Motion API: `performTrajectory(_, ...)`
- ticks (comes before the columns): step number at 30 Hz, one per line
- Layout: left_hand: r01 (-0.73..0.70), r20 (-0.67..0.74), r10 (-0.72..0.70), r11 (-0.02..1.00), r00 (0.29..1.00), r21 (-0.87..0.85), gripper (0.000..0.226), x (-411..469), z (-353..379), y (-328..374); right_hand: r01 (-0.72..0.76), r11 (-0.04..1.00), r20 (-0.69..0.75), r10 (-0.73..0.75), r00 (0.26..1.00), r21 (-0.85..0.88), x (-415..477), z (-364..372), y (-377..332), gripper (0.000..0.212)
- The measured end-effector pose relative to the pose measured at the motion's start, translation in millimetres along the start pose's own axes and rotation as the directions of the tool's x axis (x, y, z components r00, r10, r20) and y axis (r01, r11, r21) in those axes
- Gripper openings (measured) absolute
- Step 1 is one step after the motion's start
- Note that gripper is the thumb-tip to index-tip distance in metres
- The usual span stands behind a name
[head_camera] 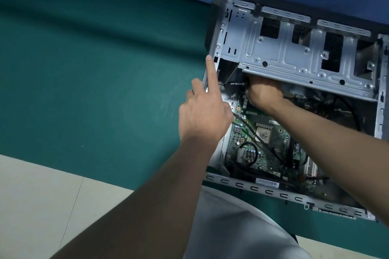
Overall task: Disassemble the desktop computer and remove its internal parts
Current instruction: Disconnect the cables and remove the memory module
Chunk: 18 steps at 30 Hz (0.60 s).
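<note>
Grey steel desktop case point(273, 193) lay open on the teal mat point(84, 69), left hand point(202, 115) steadying its edge with a straight forefinger while the right hand point(263, 92) gripped a metal-shafted screwdriver point(237, 83) under the perforated drive cage point(294, 54), where a slip could gouge the green motherboard point(271, 151)

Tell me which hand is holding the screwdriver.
The right hand, reaching under the drive cage, grips the screwdriver; the left hand holds nothing, index finger extended beside the case edge.

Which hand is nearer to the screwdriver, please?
Right. The right hand grips the screwdriver just below the drive cage; the left hand sits to its left, index finger stretched along the case wall.
</note>
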<state>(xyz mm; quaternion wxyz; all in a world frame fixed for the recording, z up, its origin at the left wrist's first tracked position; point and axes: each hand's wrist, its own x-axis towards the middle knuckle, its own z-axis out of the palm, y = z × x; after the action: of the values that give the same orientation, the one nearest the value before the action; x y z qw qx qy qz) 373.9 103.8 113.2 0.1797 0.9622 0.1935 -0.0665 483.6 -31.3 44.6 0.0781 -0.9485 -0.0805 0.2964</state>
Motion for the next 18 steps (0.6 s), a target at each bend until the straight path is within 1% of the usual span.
performTrajectory(1, -0.002, 0.000, 0.002, 1.000, 1.000, 0.005, 0.095, 0, 0, 0, -0.019, 1.000, -0.054, 0.019, 0.998, 0.000, -8, -2, -2, 0.015)
performTrajectory(3, -0.006, 0.006, 0.006, 1.000, 1.000, 0.011, 0.093, 0, 0, 0, -0.033, 0.999, -0.143, 0.033, 0.989, -0.002, -27, -7, -4, 0.018)
performTrajectory(4, -0.007, 0.011, 0.007, 1.000, 1.000, 0.012, 0.092, 0, -1, 1, -0.008, 1.000, -0.184, 0.010, 0.983, 0.013, -37, -10, -3, 0.019)
performTrajectory(7, -0.006, 0.011, 0.006, 1.000, 1.000, 0.024, 0.090, 0, -4, 0, 0.133, 0.986, -0.294, -0.099, 0.951, 0.096, -69, -16, 8, 0.027)
performTrajectory(9, -0.005, 0.002, 0.005, 1.000, 1.000, 0.025, 0.089, 0, -5, 0, 0.168, 0.978, -0.355, -0.114, 0.928, 0.124, -88, -17, 19, 0.029)
performTrajectory(13, -0.028, -0.013, 0.029, 0.998, 0.999, 0.052, 0.085, -3, -7, 4, 0.165, 0.956, -0.448, -0.041, 0.893, 0.242, -122, -24, 43, 0.031)
performTrajectory(16, -0.063, -0.093, 0.084, 0.976, 0.992, 0.208, 0.079, -14, -9, 6, 0.203, 0.924, -0.535, 0.001, 0.845, 0.323, -146, -37, 66, 0.020)
performTrajectory(18, -0.067, -0.127, 0.095, 0.975, 0.987, 0.211, 0.073, -27, -6, 20, 0.216, 0.904, -0.598, 0.052, 0.800, 0.368, -158, -47, 87, 0.015)
